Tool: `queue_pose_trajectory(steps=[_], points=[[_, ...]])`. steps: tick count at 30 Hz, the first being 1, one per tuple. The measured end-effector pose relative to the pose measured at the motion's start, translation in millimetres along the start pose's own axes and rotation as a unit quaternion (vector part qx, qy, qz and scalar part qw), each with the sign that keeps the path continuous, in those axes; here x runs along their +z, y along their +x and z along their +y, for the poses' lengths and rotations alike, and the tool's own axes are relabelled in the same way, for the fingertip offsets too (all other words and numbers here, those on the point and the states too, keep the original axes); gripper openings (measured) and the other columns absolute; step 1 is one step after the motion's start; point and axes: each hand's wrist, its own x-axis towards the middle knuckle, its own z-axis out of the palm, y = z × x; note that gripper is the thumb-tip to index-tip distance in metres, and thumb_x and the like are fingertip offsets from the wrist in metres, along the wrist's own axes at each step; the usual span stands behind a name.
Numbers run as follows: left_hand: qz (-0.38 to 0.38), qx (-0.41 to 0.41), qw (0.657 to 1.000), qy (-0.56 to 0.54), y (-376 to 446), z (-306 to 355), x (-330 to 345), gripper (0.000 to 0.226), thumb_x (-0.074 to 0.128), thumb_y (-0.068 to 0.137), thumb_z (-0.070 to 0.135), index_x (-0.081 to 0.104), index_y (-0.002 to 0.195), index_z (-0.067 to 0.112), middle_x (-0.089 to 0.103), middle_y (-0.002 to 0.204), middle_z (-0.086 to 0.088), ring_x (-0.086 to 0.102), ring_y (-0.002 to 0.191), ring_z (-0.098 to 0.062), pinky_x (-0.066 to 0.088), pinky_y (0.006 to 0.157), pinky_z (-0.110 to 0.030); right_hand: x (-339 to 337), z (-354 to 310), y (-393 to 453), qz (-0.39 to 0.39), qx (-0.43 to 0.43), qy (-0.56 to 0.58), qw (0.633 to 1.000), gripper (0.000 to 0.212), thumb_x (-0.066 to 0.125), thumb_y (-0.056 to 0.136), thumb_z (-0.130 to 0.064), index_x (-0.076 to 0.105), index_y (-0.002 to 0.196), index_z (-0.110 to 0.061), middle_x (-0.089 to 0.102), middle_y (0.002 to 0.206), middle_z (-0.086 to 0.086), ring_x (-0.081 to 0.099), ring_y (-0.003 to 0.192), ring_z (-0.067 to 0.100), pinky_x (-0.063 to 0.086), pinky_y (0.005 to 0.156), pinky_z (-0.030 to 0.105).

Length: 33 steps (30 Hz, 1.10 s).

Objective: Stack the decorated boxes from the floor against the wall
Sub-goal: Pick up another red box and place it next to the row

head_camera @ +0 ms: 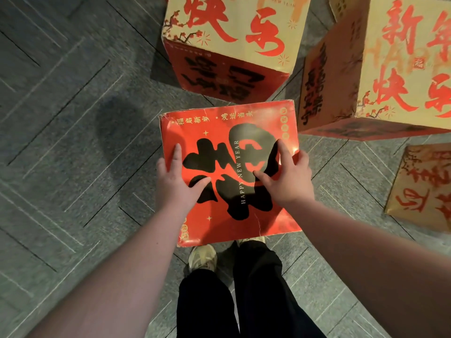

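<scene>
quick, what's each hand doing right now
Left hand: grips the left edge of the red box, thumb on its top face.
Right hand: grips the same box's right edge, thumb and forefinger spread on top.

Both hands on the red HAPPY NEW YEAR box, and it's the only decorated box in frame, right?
Not the only one. The head view shows both hands, left hand and right hand, on the red box, with three other decorated boxes on the floor around it.

A single head-worn camera looks steeply down, close above the grey floor (73, 118), towards the person's own feet.
</scene>
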Motion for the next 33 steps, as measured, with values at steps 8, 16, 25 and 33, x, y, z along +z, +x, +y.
queue_pose_trajectory(steps=[8,16,25,33], points=[[0.047,-0.051,0.997,-0.043,-17.0,-52.6,-38.4,0.097,0.069,0.076,0.055,0.006,0.149,0.043,0.011,0.156,-0.007,0.028,0.139,-0.030,0.041,0.099,-0.043,11.1,-58.5,-14.2,-0.025,-0.091,-0.033,0.995,0.083,0.066,0.082,-0.054,0.017,0.148,-0.043,0.016,0.154,0.011,0.030,0.135,0.040,0.040,0.103,0.054],[0.118,-0.150,0.975,-0.116,-52.4,-123.5,-76.7,0.095,0.070,0.077,0.052,0.008,0.148,0.044,0.012,0.156,-0.004,0.029,0.138,-0.025,0.039,0.100,-0.037,44.6,-134.8,-52.8,-0.050,-0.191,-0.097,0.976,0.082,0.064,0.083,-0.054,0.014,0.148,-0.044,0.017,0.153,0.009,0.029,0.135,0.037,0.040,0.102,0.054],[0.241,-0.221,0.924,-0.200,-132.5,-239.8,-105.7,0.097,0.074,0.073,0.052,0.016,0.150,0.036,0.022,0.152,-0.005,0.033,0.136,-0.025,0.041,0.100,-0.039,103.0,-222.4,-137.4,-0.091,-0.335,-0.187,0.919,0.082,0.061,0.082,-0.057,0.011,0.146,-0.048,0.019,0.150,0.005,0.030,0.134,0.035,0.043,0.099,0.054],[0.314,-0.267,0.866,-0.283,-228.6,-363.5,-112.8,0.095,0.075,0.074,0.045,0.021,0.151,0.027,0.030,0.144,-0.006,0.034,0.132,-0.023,0.037,0.101,-0.033,191.3,-273.0,-259.7,-0.111,-0.423,-0.255,0.863,0.083,0.060,0.081,-0.061,0.011,0.147,-0.048,0.017,0.153,0.007,0.028,0.137,0.035,0.040,0.101,0.059]])
